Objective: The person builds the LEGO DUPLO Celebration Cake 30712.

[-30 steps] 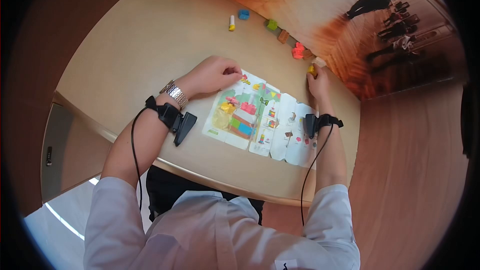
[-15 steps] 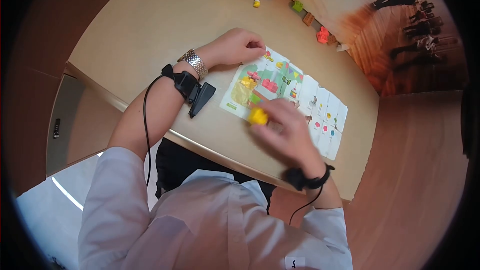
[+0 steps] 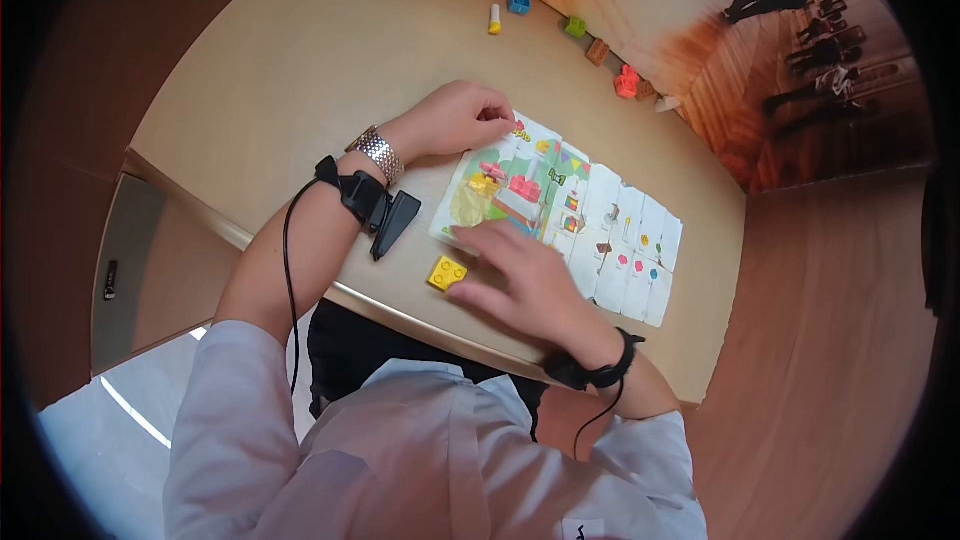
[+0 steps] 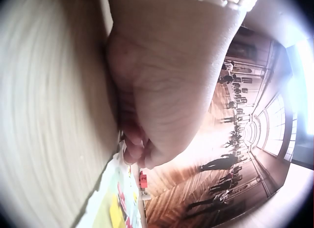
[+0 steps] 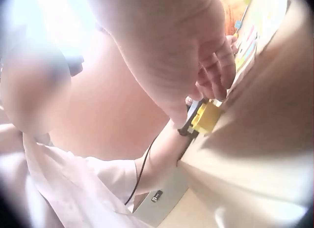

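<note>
A yellow toy building brick (image 3: 447,273) with studs on top sits on the table near its front edge. My right hand (image 3: 530,280) is beside it, thumb close to the brick's side and fingers stretched over the lower edge of the picture leaflet (image 3: 632,240). The right wrist view shows the same brick (image 5: 208,117) just below the fingertips. My left hand (image 3: 455,120) rests on the table with fingers loosely curled, its fingertips at the leaflet's upper left corner. In the left wrist view, my left hand (image 4: 157,85) hides part of that corner.
Along the table's back edge stand a blue brick (image 3: 518,3), a white-and-yellow piece (image 3: 495,20), a green brick (image 3: 575,27), a brown brick (image 3: 598,51) and a red piece (image 3: 627,82). A picture-covered panel (image 3: 690,30) rises behind them.
My right hand brought the yellow brick from the back right to the front of the table and let go of it there. My left hand stayed at the leaflet's corner.
</note>
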A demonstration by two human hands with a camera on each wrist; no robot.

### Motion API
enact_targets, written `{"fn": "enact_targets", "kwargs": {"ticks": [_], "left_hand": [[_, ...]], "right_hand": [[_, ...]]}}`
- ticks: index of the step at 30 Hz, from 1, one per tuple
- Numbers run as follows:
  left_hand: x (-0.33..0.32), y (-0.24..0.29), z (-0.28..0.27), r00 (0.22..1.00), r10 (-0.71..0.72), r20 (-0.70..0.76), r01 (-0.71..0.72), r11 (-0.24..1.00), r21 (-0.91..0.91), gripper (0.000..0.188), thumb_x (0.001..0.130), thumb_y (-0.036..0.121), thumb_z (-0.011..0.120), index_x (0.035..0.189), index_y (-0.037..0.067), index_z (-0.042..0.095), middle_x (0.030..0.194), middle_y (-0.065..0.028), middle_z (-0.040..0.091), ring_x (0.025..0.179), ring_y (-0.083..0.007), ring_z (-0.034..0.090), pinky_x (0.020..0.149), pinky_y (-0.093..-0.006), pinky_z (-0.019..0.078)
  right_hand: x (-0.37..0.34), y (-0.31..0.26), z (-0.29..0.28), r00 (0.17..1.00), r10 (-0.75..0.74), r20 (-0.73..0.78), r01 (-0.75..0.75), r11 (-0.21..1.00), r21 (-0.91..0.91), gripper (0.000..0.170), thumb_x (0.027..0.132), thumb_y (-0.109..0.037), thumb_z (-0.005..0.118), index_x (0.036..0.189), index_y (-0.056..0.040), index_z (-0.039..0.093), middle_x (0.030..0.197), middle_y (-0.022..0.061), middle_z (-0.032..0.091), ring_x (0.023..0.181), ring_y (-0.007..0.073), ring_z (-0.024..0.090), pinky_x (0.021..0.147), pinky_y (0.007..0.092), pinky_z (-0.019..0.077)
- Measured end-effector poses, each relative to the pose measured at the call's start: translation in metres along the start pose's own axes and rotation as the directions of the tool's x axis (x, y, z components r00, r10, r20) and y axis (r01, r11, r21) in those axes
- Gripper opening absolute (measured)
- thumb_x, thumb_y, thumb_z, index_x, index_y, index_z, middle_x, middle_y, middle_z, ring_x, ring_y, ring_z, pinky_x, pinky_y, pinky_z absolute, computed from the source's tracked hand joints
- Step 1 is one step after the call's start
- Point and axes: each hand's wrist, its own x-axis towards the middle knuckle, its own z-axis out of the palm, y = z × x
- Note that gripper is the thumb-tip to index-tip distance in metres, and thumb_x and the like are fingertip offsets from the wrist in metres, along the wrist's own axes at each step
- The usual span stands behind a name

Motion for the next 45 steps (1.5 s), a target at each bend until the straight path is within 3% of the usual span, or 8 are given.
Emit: {"fn": "enact_targets", "kwargs": {"ticks": [5, 15, 27, 31, 34, 36, 39, 45], "left_hand": [[-0.001, 0.003, -0.002, 1.0, 0.013, 0.004, -0.013, 1.0, 0.027, 0.023, 0.099, 0.019, 0.072, 0.107, -0.002, 0.075, 0.088, -0.0085, 0.075, 0.079, -0.0115, 0.064, 0.073, -0.0306, 0.0533], [0.001, 0.003, -0.002, 1.0, -0.004, -0.004, 0.005, 0.998, 0.068, 0.022, 0.099, 0.02, 0.072, 0.105, -0.001, 0.076, 0.088, -0.0104, 0.075, 0.077, -0.0153, 0.065, 0.073, -0.0322, 0.0533], [0.001, 0.002, -0.004, 0.999, 0.001, -0.041, 0.001, 0.999, 0.046, 0.022, 0.097, 0.022, 0.071, 0.101, 0.001, 0.077, 0.089, -0.0166, 0.076, 0.079, -0.0288, 0.072, 0.075, -0.0385, 0.0558], [0.002, 0.0, -0.003, 0.999, 0.018, -0.034, -0.016, 0.999, 0.046, 0.023, 0.098, 0.021, 0.071, 0.105, -0.001, 0.076, 0.084, -0.0112, 0.074, 0.074, -0.0159, 0.064, 0.071, -0.0316, 0.0525], [0.001, 0.001, -0.005, 0.999, 0.021, -0.037, -0.019, 0.999, 0.048, 0.023, 0.098, 0.022, 0.071, 0.105, 0.0, 0.077, 0.086, -0.0123, 0.075, 0.075, -0.0179, 0.066, 0.072, -0.0327, 0.0532], [0.001, 0.002, -0.005, 0.999, 0.016, -0.033, -0.015, 0.999, 0.048, 0.024, 0.097, 0.022, 0.071, 0.105, 0.0, 0.077, 0.086, -0.0129, 0.075, 0.075, -0.019, 0.067, 0.073, -0.0333, 0.0536], [0.001, 0.004, -0.005, 1.0, -0.012, -0.017, 0.013, 0.998, 0.068, 0.024, 0.097, 0.023, 0.071, 0.105, 0.001, 0.077, 0.088, -0.0131, 0.076, 0.078, -0.0192, 0.069, 0.074, -0.0338, 0.0543], [-0.001, -0.001, -0.004, 0.999, 0.001, -0.042, 0.002, 0.996, 0.084, 0.025, 0.098, 0.024, 0.071, 0.106, 0.001, 0.077, 0.09, -0.0114, 0.078, 0.081, -0.0173, 0.07, 0.077, -0.0327, 0.0552]], "right_hand": [[0.036, 0.064, -0.045, 0.912, 0.361, -0.195, -0.336, 0.93, 0.149, 0.04, 0.092, -0.023, 0.078, 0.124, -0.0001, 0.071, 0.116, 0.0165, 0.071, 0.096, 0.0318, 0.072, 0.088, 0.0395, 0.0597], [0.08, 0.311, -0.143, 0.713, 0.314, -0.627, -0.573, 0.776, -0.263, 0.051, 0.094, -0.03, 0.073, 0.133, 0.0021, 0.067, 0.123, 0.0238, 0.071, 0.113, 0.036, 0.069, 0.096, 0.043, 0.0559], [0.153, 0.294, -0.178, 0.51, 0.757, -0.408, -0.859, 0.471, -0.2, 0.037, 0.089, -0.041, 0.073, 0.118, -0.0194, 0.081, 0.099, 0.011, 0.08, 0.098, 0.0294, 0.076, 0.09, 0.0431, 0.0574], [0.148, 0.317, -0.176, 0.61, 0.59, -0.529, -0.783, 0.554, -0.285, 0.045, 0.089, -0.042, 0.074, 0.125, -0.0146, 0.078, 0.1, 0.013, 0.079, 0.099, 0.0254, 0.076, 0.087, 0.0424, 0.0576], [0.137, 0.309, -0.168, 0.659, 0.383, -0.648, -0.544, 0.837, -0.059, 0.048, 0.1, -0.035, 0.072, 0.138, -0.0053, 0.068, 0.107, 0.0101, 0.078, 0.097, 0.017, 0.076, 0.07, 0.031, 0.0569], [0.12, 0.252, -0.16, 0.709, 0.58, -0.4, -0.214, 0.718, 0.662, 0.055, 0.107, -0.028, 0.066, 0.154, -0.0035, 0.051, 0.116, 0.0091, 0.072, 0.1, 0.0163, 0.075, 0.071, 0.0246, 0.0585], [0.083, 0.18, -0.131, 0.79, 0.57, -0.227, -0.064, 0.445, 0.893, 0.049, 0.11, -0.023, 0.061, 0.153, -0.0045, 0.049, 0.117, 0.0093, 0.069, 0.104, 0.0192, 0.075, 0.077, 0.0218, 0.0618], [0.014, 0.076, -0.065, 0.834, 0.552, -0.003, -0.272, 0.415, 0.868, 0.02, 0.106, -0.013, 0.066, 0.121, -0.0026, 0.06, 0.122, 0.0078, 0.069, 0.108, 0.0203, 0.073, 0.09, 0.0271, 0.0603]]}}
